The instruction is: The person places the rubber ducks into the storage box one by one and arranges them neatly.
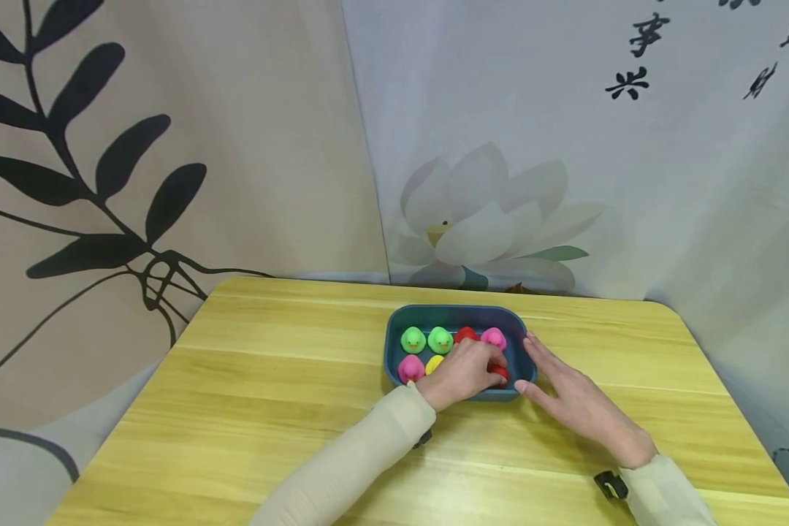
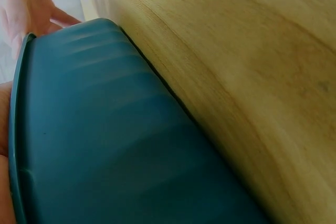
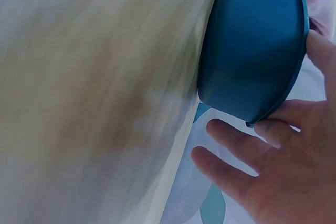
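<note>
A dark blue-green plastic bin (image 1: 460, 395) on the table contains several small rubber ducks. My left hand (image 1: 467, 369) reaches over its near wall, and curled fingers pinch a red rubber duck (image 1: 499, 374) in the front right part. That duck is partly covered by the hand. Behind lie two green ducks (image 1: 413, 340), another red duck (image 1: 465, 334) and a pink duck (image 1: 493, 337). A second pink duck (image 1: 410, 368) and a partly hidden yellow duck (image 1: 434, 364) are at front left. My right hand (image 1: 575, 398), fingers extended and spread, touches the bin's right end.
The wooden table (image 1: 269, 380) extends around the bin on all sides. Behind it hangs a printed cloth backdrop (image 1: 289, 146) with leaves, a lotus and characters. A black strap piece (image 1: 610, 485) shows at the right wrist.
</note>
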A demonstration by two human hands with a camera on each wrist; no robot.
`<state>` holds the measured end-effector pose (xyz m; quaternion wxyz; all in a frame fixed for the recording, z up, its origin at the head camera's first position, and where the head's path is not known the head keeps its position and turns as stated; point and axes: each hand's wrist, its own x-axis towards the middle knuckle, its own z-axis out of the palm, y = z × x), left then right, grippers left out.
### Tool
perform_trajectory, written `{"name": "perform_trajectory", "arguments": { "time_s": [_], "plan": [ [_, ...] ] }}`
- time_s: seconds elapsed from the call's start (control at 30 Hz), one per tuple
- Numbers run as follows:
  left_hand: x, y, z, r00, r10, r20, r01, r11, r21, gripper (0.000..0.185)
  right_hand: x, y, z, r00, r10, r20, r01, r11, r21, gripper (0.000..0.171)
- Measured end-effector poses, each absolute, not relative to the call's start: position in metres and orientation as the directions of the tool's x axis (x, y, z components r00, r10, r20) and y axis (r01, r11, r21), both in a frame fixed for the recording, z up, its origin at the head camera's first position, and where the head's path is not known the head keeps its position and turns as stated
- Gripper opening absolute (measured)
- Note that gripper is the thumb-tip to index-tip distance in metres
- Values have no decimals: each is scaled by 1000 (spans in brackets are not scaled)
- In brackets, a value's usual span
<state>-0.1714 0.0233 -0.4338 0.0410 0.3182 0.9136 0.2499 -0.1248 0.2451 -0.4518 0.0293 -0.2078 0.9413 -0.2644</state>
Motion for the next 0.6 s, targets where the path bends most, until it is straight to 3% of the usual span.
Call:
{"name": "perform_trajectory", "arguments": {
  "time_s": [0.43,0.6],
  "plan": [
    [-158,4,-428,-767,611,196,608,594,527,31,-129,245,-450,-903,-425,61,-397,773,-495,81],
    [-143,-30,-419,-730,622,284,674,584,452,38,-133,248,-442,-904,-423,53,-395,785,-477,82]
  ]
}}
